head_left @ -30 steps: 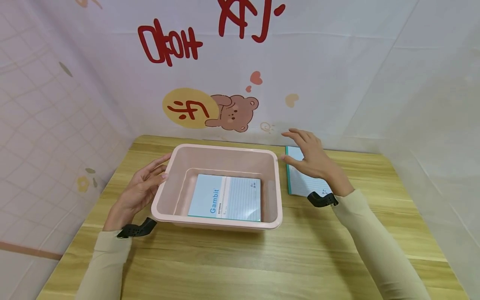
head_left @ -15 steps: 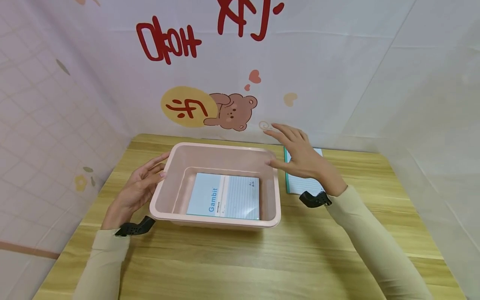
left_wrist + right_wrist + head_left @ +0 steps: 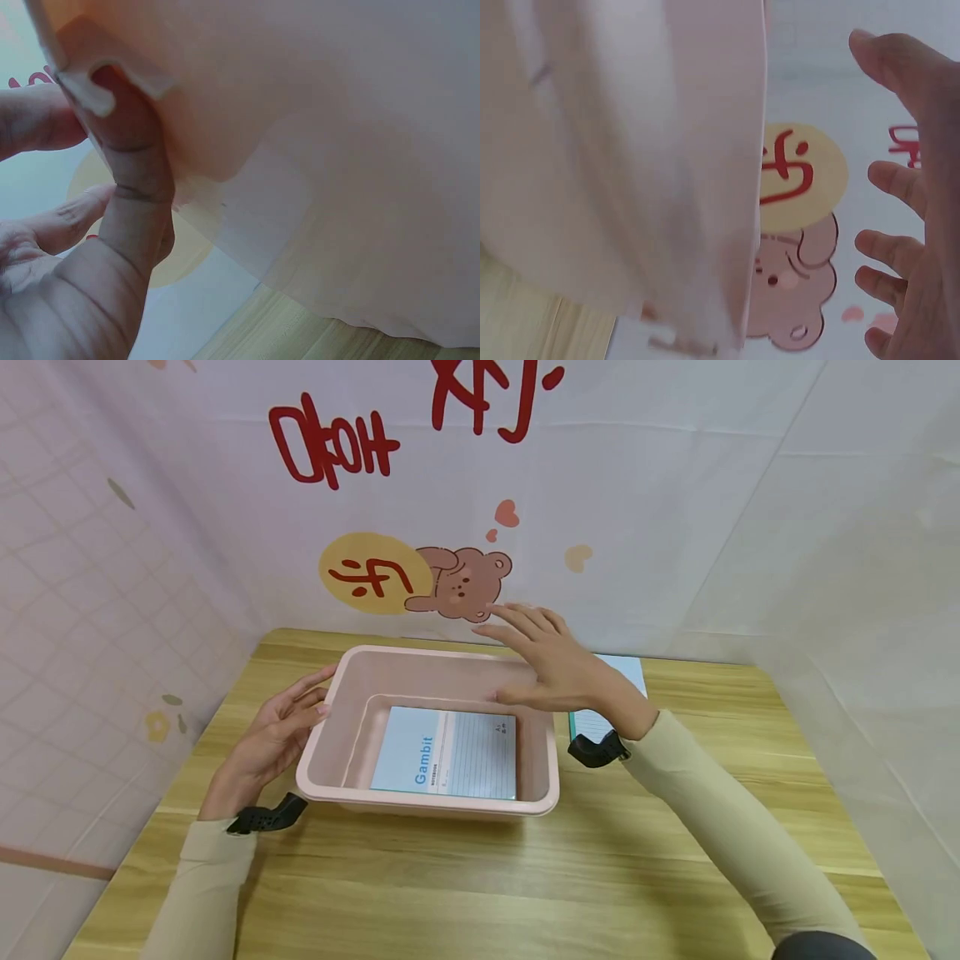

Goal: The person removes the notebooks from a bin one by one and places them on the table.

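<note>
A pale pink plastic basin (image 3: 442,806) stands on the wooden table, with a light blue Gambit notebook (image 3: 450,752) lying flat on its bottom. My left hand (image 3: 266,743) grips the basin's left rim; the left wrist view shows fingers (image 3: 135,165) bent up under the lip. Spread and holding nothing, my right hand (image 3: 558,668) hovers over the basin's back right corner. In the right wrist view its fingers (image 3: 889,255) stand apart from the basin wall (image 3: 630,165). Behind the right wrist a second notebook (image 3: 626,670) with a green edge lies on the table, partly hidden.
The wooden table (image 3: 390,893) runs back to a white cloth (image 3: 660,527) printed with a bear and red characters. More light cloth hangs at the left and right sides. A dark rounded object (image 3: 821,946) shows at the bottom right edge.
My right hand has moved left, from above the second notebook to over the basin's back right corner, fingers still spread. The left hand keeps its place at the rim.
</note>
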A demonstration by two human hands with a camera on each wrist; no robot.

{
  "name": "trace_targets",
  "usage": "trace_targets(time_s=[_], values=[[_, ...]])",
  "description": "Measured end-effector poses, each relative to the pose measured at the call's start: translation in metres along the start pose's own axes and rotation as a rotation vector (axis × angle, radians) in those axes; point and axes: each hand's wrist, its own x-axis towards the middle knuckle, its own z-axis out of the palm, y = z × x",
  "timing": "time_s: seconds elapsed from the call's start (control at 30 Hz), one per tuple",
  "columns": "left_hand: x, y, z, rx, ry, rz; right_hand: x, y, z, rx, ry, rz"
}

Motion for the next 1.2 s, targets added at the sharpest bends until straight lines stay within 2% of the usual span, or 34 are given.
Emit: trace_targets(time_s=[0.23,0.53,0.9,1.1,1.2], values=[[0.000,0.001,0.000,-0.007,-0.014,-0.001,0.023,-0.018,0.004,-0.013,-0.096,-0.055],[0.000,0.001,0.000,-0.011,-0.015,-0.004,0.046,-0.028,0.013,0.006,-0.206,-0.103],[-0.003,0.001,-0.001,-0.002,-0.014,0.007,0.070,-0.044,0.036,-0.057,-0.308,-0.230],[-0.001,0.000,0.000,-0.019,-0.020,0.001,0.080,-0.051,0.049,-0.136,-0.360,-0.346],[0.000,0.000,0.000,-0.016,-0.023,-0.002,0.084,-0.052,0.054,-0.132,-0.368,-0.377]])
